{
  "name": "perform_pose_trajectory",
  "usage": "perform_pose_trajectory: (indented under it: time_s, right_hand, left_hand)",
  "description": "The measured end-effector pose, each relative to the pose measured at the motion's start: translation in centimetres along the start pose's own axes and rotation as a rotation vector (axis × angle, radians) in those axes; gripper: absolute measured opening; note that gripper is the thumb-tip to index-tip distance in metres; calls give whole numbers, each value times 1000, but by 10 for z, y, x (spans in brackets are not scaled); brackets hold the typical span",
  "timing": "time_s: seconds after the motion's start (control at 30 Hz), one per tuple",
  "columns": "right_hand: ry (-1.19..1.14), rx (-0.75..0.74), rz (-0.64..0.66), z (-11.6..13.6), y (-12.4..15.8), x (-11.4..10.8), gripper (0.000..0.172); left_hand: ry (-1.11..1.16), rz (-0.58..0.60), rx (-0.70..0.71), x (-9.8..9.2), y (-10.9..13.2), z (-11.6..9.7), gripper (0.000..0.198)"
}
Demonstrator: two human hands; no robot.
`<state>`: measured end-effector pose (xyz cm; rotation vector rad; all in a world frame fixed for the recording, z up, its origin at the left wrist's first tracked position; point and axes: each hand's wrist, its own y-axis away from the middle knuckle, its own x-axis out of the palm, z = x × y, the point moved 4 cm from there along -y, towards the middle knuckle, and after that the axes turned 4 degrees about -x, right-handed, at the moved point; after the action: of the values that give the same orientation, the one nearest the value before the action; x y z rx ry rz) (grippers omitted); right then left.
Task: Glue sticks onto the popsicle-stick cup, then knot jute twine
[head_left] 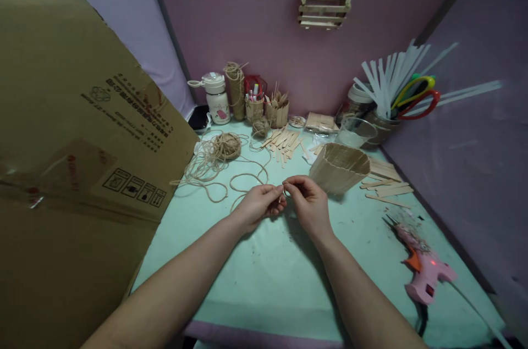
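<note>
Over the middle of the table, my left hand (264,203) and my right hand (307,203) meet with their fingertips pinched close together. Between them is a thin piece of jute twine (284,190), mostly covered by the fingers. A loose strand (247,175) curls across the table up to my left hand, near a tangled ball of twine (226,147). Just behind my right hand stands a tapered holder made of wooden sticks (340,169), open at the top.
A pink glue gun (427,269) with a lit red light lies at right. Loose craft sticks (284,143) lie at the back, more sticks (388,188) at right. A cardboard box (82,134) walls the left side. Scissors (421,104) stand among white glue sticks (388,79) in a jar.
</note>
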<state>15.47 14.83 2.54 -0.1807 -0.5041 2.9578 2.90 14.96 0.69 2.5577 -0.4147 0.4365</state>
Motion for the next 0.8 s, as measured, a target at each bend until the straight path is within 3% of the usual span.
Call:
perform_pose_trajectory:
  time_s: [0.13, 0.27, 0.5, 0.8]
  right_hand:
    - [-3, -10, 26, 2, 1, 2, 11]
    - [50, -77, 62, 7, 1, 3, 11]
    - [355, -325, 47, 15, 4, 4, 4]
    - [385, -308, 113, 13, 6, 5, 11]
  left_hand:
    - [116, 129, -135, 3, 1, 4, 34]
    - [228, 45, -9, -4, -4, -1, 23]
    - [160, -128, 158, -9, -5, -6, 27]
    - [197, -46, 50, -7, -6, -1, 28]
